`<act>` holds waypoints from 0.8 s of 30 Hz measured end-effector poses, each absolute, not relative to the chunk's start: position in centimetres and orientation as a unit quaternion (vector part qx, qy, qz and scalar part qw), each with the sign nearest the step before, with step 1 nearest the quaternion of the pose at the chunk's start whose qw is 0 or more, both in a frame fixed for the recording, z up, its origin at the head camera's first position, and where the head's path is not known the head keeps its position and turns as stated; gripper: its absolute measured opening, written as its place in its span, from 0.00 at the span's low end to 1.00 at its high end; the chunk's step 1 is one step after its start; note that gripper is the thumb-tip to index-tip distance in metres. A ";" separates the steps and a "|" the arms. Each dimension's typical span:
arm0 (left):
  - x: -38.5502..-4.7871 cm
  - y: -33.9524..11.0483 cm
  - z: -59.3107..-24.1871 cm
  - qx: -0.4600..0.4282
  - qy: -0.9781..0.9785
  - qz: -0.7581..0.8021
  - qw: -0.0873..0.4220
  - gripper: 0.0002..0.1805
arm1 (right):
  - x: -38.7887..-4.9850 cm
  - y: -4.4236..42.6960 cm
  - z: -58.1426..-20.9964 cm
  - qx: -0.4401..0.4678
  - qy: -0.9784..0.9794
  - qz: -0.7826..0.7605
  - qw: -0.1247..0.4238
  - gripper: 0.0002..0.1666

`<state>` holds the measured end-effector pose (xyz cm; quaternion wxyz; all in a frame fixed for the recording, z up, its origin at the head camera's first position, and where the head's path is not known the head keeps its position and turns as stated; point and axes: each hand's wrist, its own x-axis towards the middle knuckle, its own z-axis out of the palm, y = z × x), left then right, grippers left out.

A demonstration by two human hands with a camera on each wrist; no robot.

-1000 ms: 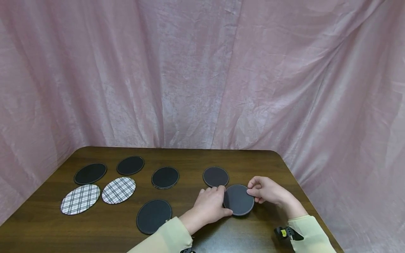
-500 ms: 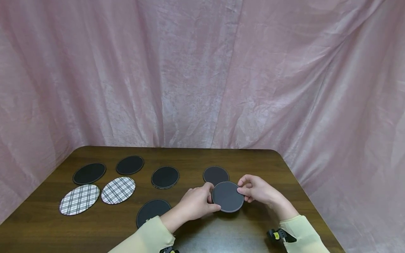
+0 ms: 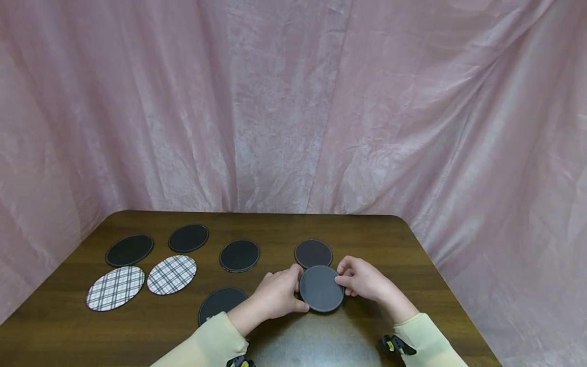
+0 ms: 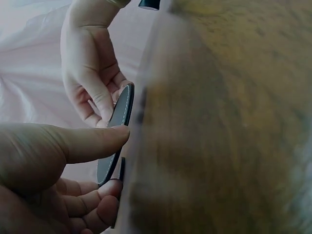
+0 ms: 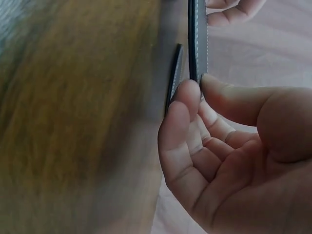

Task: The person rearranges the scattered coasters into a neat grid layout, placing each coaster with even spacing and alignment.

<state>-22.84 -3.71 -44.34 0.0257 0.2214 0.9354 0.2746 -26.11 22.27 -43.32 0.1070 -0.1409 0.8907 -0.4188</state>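
A round dark grey coaster point(image 3: 322, 289) with a stitched rim is held just above the table between both hands. My right hand point(image 3: 364, 279) pinches its right edge between thumb and fingers, seen close up in the right wrist view, where the coaster point(image 5: 198, 44) stands edge-on. At the left edge, my left hand point(image 3: 275, 294) holds it with thumb and curled fingers; the left wrist view shows the thumb point(image 4: 97, 144) along its rim. Just behind the held coaster lies another dark coaster point(image 3: 314, 253) flat on the table, its front edge partly covered.
On the brown table point(image 3: 151, 336) several other coasters lie flat. A black one point(image 3: 220, 300) is partly behind the left forearm, another black one point(image 3: 239, 256) farther back. Two white plaid ones point(image 3: 115, 288) and two more black ones point(image 3: 130, 250) lie left. A pink curtain point(image 3: 275, 112) hangs behind.
Both hands have carried the grey coaster leftward, from the right of the dark coaster behind it to in front of that one. The coasters on the table have stayed put.
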 end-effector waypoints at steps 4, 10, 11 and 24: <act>-22.9 -3.3 -45.0 0.221 0.942 0.253 0.017 0.37 | -26.0 21.8 -43.6 -0.130 0.916 -0.370 0.081 0.09; -23.0 -2.7 -45.6 0.223 0.953 0.203 -0.011 0.34 | -26.0 21.7 -43.9 -0.126 0.941 -0.310 0.050 0.10; -23.0 -2.6 -45.6 0.222 0.954 0.199 -0.010 0.34 | -26.0 21.7 -43.9 -0.127 0.942 -0.306 0.049 0.10; -23.2 -2.6 -45.2 0.218 0.959 0.178 0.022 0.34 | -26.0 21.5 -43.6 -0.128 0.949 -0.284 0.055 0.08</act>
